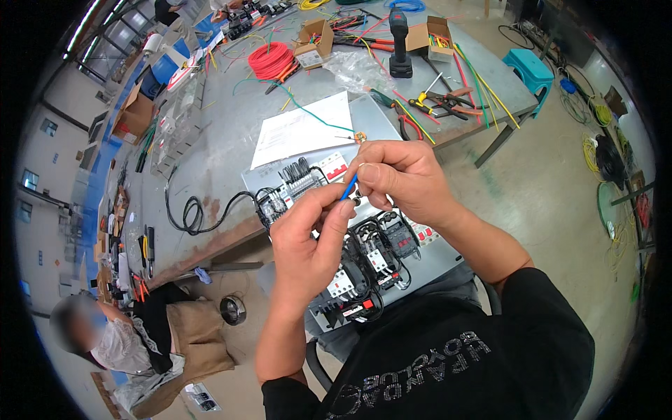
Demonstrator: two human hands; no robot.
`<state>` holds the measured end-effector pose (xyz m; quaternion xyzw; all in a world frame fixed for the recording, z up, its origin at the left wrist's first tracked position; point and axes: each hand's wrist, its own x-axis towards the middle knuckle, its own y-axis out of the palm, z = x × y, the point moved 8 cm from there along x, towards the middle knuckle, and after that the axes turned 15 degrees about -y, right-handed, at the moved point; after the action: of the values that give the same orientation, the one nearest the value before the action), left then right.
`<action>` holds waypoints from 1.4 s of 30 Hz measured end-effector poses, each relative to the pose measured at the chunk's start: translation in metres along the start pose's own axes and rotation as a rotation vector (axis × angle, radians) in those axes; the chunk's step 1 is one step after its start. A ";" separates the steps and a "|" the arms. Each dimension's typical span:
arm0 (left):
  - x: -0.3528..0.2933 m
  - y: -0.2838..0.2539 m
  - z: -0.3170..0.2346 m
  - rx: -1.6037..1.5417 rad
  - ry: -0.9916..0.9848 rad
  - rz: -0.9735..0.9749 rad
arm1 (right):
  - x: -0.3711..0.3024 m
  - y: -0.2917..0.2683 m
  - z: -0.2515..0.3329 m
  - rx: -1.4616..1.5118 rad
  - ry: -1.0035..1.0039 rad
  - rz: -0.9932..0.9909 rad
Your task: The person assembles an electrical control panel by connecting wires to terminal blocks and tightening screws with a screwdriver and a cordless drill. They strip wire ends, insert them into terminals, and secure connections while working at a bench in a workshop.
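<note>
Between my hands is a slim blue piece (348, 187), like a short length of wire or sleeve; its exact kind is too small to tell. The thumb and fingers of my left hand (308, 231) pinch its lower end. My right hand (406, 175) is closed on the upper end. Below them, a grey metal panel (437, 262) carries black contactors and relays (381, 259), a terminal block (302, 183) and a red-and-white breaker (334, 168). My hands hide part of these. A green wire (308, 112) ends near a small copper-coloured end by my right knuckles.
Printed paper (301, 133) lies beyond the panel on the grey table (227, 140). Farther back are a red wire coil (271, 61), a cordless driver (399, 42), pliers (455, 103) and open cartons (430, 38). A black cable (187, 222) loops at left. Another person (133, 343) sits lower left.
</note>
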<state>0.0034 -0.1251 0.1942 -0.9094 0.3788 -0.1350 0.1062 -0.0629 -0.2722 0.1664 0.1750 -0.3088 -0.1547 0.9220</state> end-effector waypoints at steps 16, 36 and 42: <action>-0.012 0.001 -0.028 0.229 0.417 -0.103 | -0.013 0.016 0.006 0.171 0.069 0.001; -0.067 0.035 -0.054 0.389 0.781 0.181 | -0.091 0.026 0.041 0.141 0.197 0.149; -0.059 0.047 -0.046 0.344 0.774 0.218 | -0.097 0.014 0.042 0.024 0.256 0.112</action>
<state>-0.0826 -0.1190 0.2135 -0.7154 0.4565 -0.5152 0.1201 -0.1606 -0.2311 0.1543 0.1867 -0.1996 -0.0758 0.9589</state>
